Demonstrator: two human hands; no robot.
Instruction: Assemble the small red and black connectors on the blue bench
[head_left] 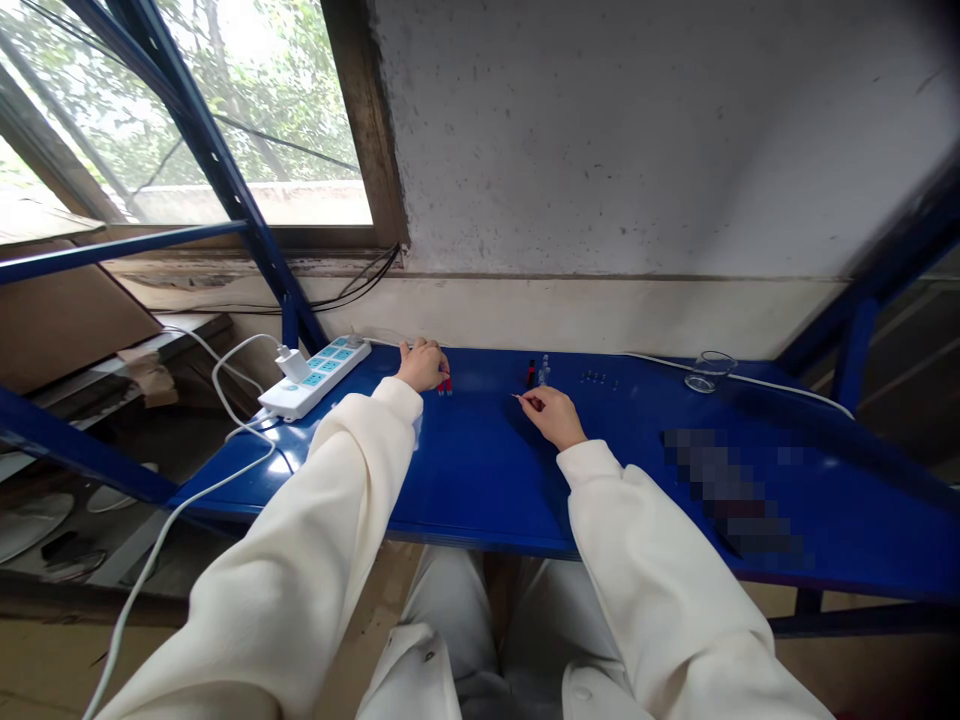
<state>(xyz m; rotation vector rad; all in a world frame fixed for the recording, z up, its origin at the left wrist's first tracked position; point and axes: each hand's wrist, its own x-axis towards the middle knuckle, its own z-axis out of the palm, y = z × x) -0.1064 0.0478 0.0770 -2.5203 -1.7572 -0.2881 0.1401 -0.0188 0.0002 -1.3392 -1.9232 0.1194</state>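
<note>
My left hand point(422, 365) is over the back left of the blue table, its fingers curled together. Beside its fingertips are small red pieces point(446, 386); whether the fingers grip one is hidden. My right hand point(553, 416) is closed in a pinch above the middle of the table. A tiny, thin, pale reddish item point(517, 398) shows at its fingertips, too small to name. Just behind that hand, a small red and black object point(531, 374) stands beside a small clear object point(544, 370), like a little bottle.
A white power strip point(319, 378) with a plugged-in white adapter lies at the left, its cable hanging over the edge. Several tiny clear pieces point(592, 377) lie right of centre. A clear glass point(709, 372) stands at the back right. Blue frame posts point(855, 350) flank the table point(480, 480).
</note>
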